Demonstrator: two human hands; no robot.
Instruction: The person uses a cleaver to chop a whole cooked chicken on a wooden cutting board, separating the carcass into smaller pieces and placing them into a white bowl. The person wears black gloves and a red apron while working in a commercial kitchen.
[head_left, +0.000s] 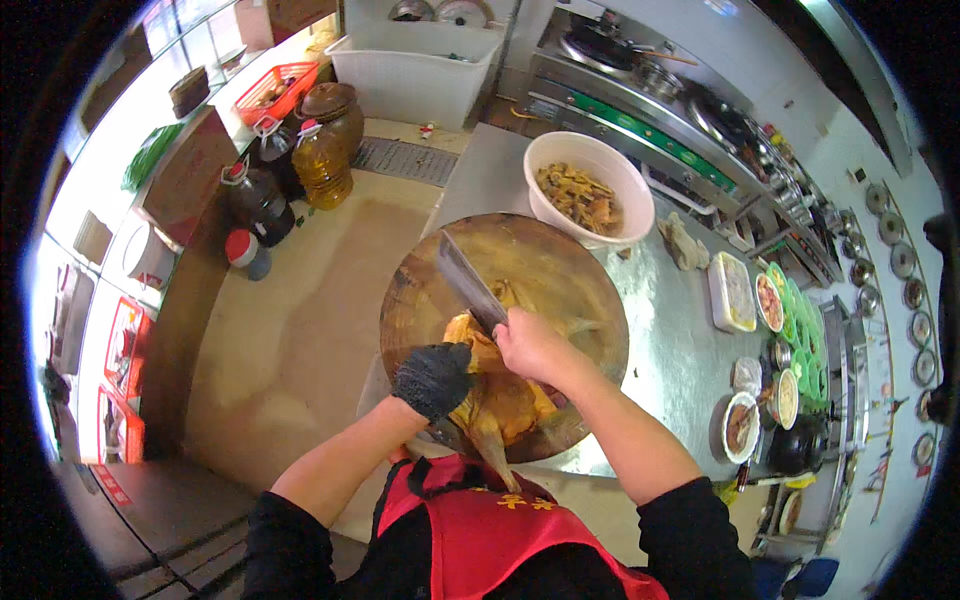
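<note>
A whole yellow-skinned bird carcass (502, 409), likely poultry, lies on a round wooden chopping block (420, 285), one leg reaching past the near edge towards my red apron. My left hand (433, 381), in a dark knit glove, grips the upper left part of the carcass. The handle of a cleaver (466, 277) is in my bare right hand (529, 345); its broad blade points up and left, over the block and close beside the carcass. Where the blade's lower end meets the meat is partly hidden by my right hand.
A white tub (637, 187) of chopped meat pieces stands behind the block on the steel table (660, 337). A crumpled cloth (681, 244), a plastic food box (731, 292) and several bowls are to the right. Bottles and an oil jug (322, 176) stand on the floor at left.
</note>
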